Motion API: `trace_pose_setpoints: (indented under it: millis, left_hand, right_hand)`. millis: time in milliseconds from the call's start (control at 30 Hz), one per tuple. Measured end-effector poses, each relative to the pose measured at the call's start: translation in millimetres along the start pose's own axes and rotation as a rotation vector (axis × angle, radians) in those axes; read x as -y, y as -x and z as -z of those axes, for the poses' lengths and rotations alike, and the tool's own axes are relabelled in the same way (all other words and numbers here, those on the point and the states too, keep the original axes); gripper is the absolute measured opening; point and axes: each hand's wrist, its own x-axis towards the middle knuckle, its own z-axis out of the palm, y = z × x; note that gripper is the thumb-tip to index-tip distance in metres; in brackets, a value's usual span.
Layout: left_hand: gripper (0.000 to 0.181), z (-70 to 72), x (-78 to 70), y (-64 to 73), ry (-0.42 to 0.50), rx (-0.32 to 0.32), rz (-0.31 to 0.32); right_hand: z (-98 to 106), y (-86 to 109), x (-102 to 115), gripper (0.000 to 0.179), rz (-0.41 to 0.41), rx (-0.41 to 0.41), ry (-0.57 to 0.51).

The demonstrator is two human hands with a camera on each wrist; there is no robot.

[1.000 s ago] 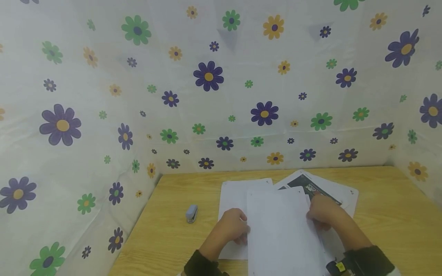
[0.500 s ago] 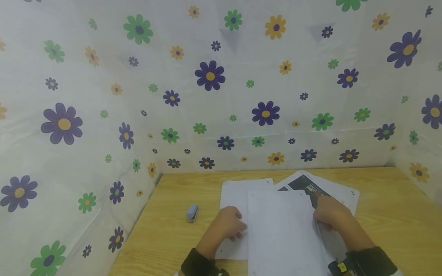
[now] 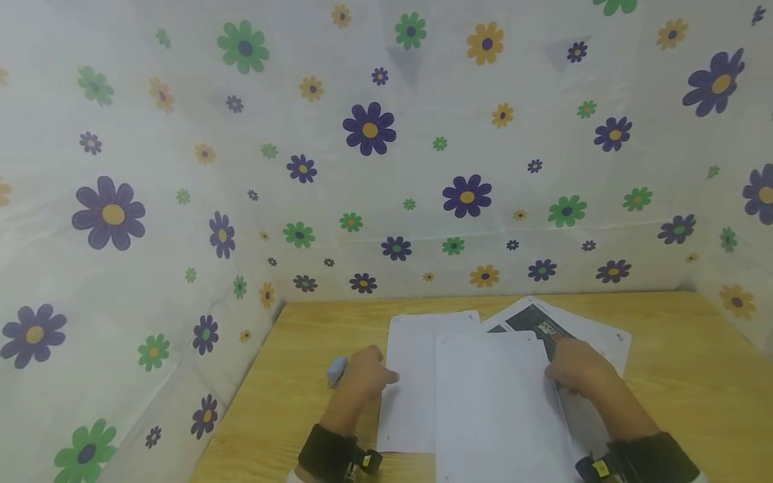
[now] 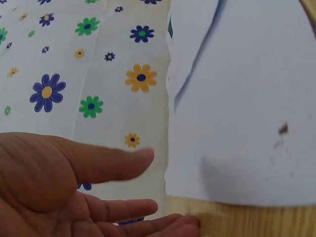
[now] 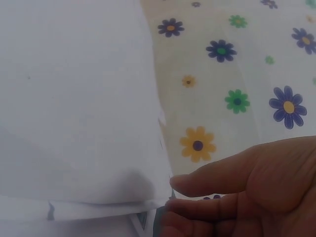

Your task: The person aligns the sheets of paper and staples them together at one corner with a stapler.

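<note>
My right hand pinches the right edge of a small stack of white paper sheets, thumb on top and fingers beneath in the right wrist view. The stack stands tilted up in front of me. Over on the left, my left hand holds nothing; its thumb and fingers are spread apart in the left wrist view. Beside its knuckles lies a small light-blue stapler, partly covered by the hand in the head view. Another white sheet lies flat between the left hand and the stack.
Behind the stack, more papers lie fanned on the wooden table, one printed with a dark band. A white flowered cloth hangs along the table's back edge and sides.
My left hand has left the stack's left edge and moved left, up to the stapler. The right hand stays at the stack's right edge, shifted slightly right.
</note>
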Motion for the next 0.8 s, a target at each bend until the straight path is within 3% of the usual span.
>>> trace_pose_setpoints:
  millis: [167,233,533,667,800]
  left_hand:
    - [0.044,5.5,6.2,-1.5,0.005,0.007,0.009]
    - [0.044,5.7,7.0,-1.4,0.012,0.013,0.011]
    - [0.045,3.6,8.4,-1.3,0.024,0.024,-0.012]
    - [0.049,1.5,7.4,-1.1,0.049,0.023,-0.004]
    - [0.055,0.5,1.5,0.1,0.079,0.022,0.025]
  right_hand:
    - [3,0.0,3,0.034,0.054,-0.013,0.023]
    - [3,-1.5,3,0.038,0.073,-0.023,0.012]
    - [-6,-4.4,21,0.062,0.257,-0.009,-0.287]
    - [-6,-12.8,40,0.062,0.256,0.018,-0.380]
    - [-5,-31.0,59,0.057,0.198,0.044,-0.462]
